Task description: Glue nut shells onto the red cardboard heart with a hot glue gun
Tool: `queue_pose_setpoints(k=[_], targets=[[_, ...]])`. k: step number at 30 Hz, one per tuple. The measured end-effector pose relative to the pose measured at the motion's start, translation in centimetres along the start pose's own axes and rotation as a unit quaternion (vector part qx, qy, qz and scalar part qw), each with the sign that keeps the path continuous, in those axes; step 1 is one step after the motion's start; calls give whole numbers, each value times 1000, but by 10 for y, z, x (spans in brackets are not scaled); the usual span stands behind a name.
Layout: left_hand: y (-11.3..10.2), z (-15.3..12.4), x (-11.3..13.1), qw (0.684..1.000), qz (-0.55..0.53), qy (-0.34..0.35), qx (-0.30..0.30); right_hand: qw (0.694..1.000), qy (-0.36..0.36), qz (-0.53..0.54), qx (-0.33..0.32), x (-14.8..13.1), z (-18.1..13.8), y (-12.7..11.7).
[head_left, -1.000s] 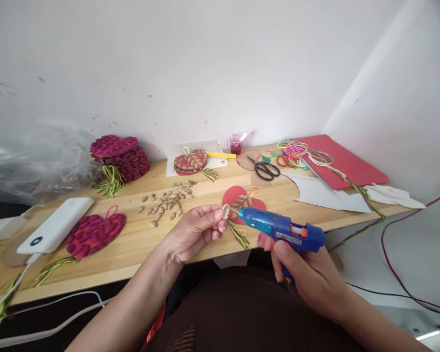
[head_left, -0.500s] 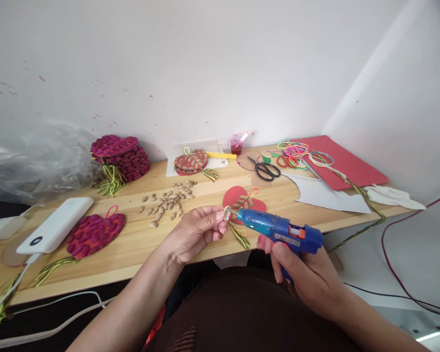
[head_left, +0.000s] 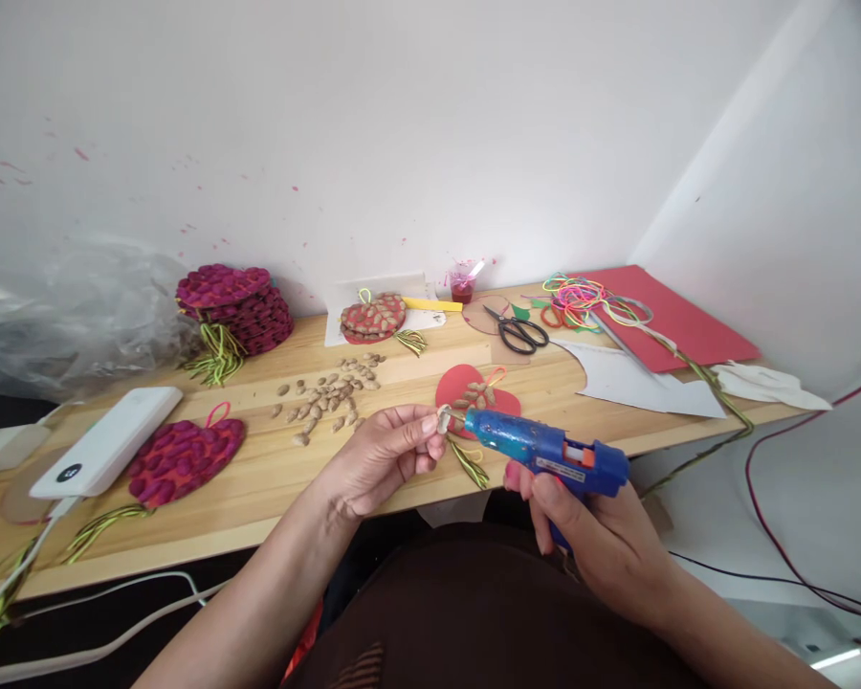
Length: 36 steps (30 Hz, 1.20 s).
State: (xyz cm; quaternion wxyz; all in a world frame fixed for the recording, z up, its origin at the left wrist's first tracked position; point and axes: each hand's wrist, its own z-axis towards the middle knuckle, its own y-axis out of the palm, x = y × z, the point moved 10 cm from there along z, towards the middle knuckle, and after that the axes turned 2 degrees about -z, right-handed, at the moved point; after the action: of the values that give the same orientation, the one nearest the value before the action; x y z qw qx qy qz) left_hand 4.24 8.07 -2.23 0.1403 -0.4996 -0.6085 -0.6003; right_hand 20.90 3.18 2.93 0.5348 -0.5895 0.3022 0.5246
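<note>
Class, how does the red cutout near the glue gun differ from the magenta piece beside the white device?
Coverage: the red cutout shows broad bare areas; the magenta piece is mostly covered.
Decoration: the red cutout bears tan shells, the magenta piece magenta bumps.
View: the blue glue gun partly hides the red cutout, not the magenta piece.
Shared: both lie on the wooden table, each with a greenish tassel.

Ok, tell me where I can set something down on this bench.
Bare wood shows between the left hand and the purple-studded piece, in front of the loose shells. A narrower patch lies between those shells and the red cutout. The back right is crowded: scissors, tangled cords, red sheet. Far left is packed too: power bank, purple stack, plastic bag.
</note>
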Motion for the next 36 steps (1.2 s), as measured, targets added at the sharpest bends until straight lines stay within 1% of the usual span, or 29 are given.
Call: queue_pose_setpoints(k=[9, 20, 36], targets=[[-1, 1, -1, 1000, 0, 0, -6, 1000, 7, 11, 2, 11, -5, 0], [-1, 0, -2, 1000, 3, -1, -14, 1000, 13, 16, 7, 14, -2, 0], [-3, 0, -1, 1000, 1, 0, -8, 1000, 15, -1, 19, 7, 1, -1]])
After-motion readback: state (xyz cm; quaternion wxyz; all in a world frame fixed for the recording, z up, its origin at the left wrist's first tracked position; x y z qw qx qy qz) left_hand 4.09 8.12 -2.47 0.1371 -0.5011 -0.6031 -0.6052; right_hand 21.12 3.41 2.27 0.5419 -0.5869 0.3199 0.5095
